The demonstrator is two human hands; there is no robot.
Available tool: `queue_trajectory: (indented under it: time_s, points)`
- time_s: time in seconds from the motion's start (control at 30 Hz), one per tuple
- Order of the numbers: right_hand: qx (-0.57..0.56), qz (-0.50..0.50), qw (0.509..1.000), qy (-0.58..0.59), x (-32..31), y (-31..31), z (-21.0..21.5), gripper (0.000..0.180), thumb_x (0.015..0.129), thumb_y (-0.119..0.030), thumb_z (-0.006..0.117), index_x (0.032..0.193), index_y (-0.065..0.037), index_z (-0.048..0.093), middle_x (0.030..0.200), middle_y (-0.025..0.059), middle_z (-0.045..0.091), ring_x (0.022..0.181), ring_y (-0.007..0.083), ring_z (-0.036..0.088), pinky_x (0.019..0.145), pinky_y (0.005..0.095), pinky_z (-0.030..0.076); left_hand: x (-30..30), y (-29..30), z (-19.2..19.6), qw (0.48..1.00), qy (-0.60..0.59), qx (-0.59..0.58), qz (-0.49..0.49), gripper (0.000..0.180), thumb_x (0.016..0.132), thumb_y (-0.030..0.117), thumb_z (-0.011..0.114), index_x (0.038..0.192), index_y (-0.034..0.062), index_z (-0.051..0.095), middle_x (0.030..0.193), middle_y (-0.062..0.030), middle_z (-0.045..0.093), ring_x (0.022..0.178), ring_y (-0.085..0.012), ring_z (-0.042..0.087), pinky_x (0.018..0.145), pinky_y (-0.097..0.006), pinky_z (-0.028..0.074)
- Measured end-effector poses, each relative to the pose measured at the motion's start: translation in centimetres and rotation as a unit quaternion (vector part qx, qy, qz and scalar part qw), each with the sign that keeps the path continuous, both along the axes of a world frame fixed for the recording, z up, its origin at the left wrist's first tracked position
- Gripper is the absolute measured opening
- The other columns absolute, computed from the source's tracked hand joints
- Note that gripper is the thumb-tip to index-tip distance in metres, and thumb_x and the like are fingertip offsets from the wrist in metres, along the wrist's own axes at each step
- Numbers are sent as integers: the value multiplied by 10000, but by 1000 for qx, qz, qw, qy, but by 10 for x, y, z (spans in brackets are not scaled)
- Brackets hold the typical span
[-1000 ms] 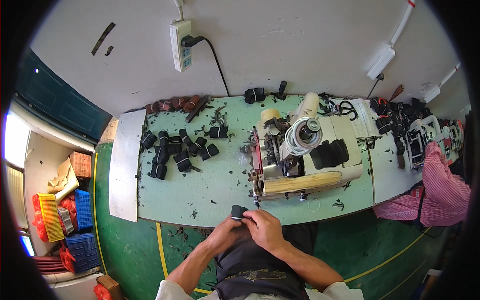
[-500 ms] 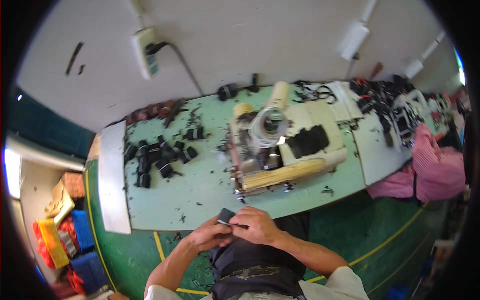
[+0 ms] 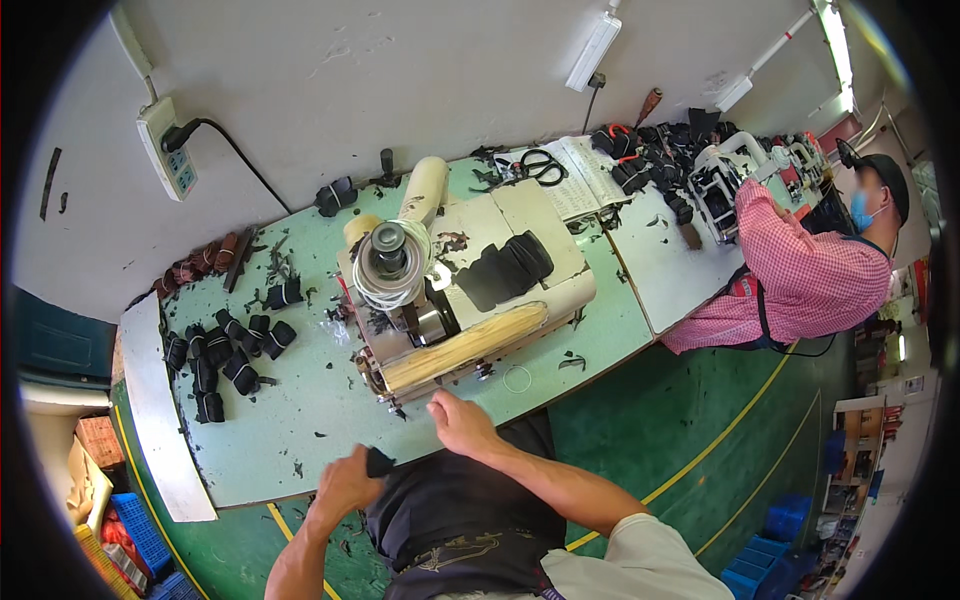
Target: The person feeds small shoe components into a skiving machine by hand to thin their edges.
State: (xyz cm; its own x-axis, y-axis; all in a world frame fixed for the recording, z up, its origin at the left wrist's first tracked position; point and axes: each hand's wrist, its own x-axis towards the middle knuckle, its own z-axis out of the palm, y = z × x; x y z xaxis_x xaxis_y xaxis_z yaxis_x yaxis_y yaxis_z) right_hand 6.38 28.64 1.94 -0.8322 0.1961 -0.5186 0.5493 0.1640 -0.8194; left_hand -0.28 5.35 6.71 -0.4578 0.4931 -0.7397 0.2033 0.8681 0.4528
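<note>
My left hand (image 3: 345, 484), just off the table's front edge, is closed round a small black bundle (image 3: 378, 462) of what looks like cut strips; only its end shows. My right hand (image 3: 464, 424) is apart from it, at the table edge in front of the machine, with fingers curled in; what they hold, if anything, is hidden. The cream machine (image 3: 570, 285) has a yellowish wooden bar (image 3: 465, 350) along its front and a coil of pale tubing or cord (image 3: 392, 285) on top. Flat black pieces (image 3: 505, 270) lie stacked on its cover.
Several banded black bundles (image 3: 205, 375) lie on the green table (image 3: 300, 430) at left, brown ones (image 3: 205, 260) behind. A pale ring-shaped band (image 3: 517, 378) lies near the machine. Scissors (image 3: 540, 168) rest on papers behind. A co-worker in pink checks (image 3: 800, 270) works at right.
My hands were together on the banded black bundle; now they are apart. The left keeps the bundle, lower and left. My view has turned rightward, bringing the co-worker's head and upper body into sight.
</note>
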Motion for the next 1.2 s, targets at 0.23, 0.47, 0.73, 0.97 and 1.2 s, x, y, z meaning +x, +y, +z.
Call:
queue_trajectory:
  time_s: [0.23,0.47,0.73,0.97,1.2]
  points:
    - [406,125,889,171,6,1,22,251,892,-209,676,1065,-48,589,985,148,602,853,334,647,641,448,536,6,10,5,967,114,58,220,517,732,212,688,1179,35,497,911,-302,675,905,-501,652,800,-547,512]
    - [-59,51,986,149,-12,-79,10,407,987,-330,619,1232,-19,523,1036,198,678,863,359,675,753,398,523,28,29,2,931,240,152,227,654,779,178,686,1363,35,426,923,-273,688,868,-498,660,755,-541,526]
    - [-67,257,953,147,-42,-78,24,368,948,-331,652,1108,-3,610,1010,234,688,944,405,667,802,432,518,4,-33,16,860,-232,249,381,597,824,103,773,1335,-46,503,1146,-135,655,1041,-212,642,887,-376,541]
    - [-269,147,952,-10,-55,-100,21,491,921,-99,711,1361,-55,497,1029,62,644,861,143,628,760,306,526,6,-52,-7,786,-197,313,495,289,911,90,732,1140,-66,647,1011,-106,707,899,-171,691,818,-303,577]
    - [-298,-4,953,-45,-57,-119,10,413,865,-99,762,1149,4,480,911,93,646,783,163,654,721,311,549,8,-64,-21,749,-163,339,545,301,905,117,753,1133,-55,659,992,-107,717,867,-157,691,782,-298,577]
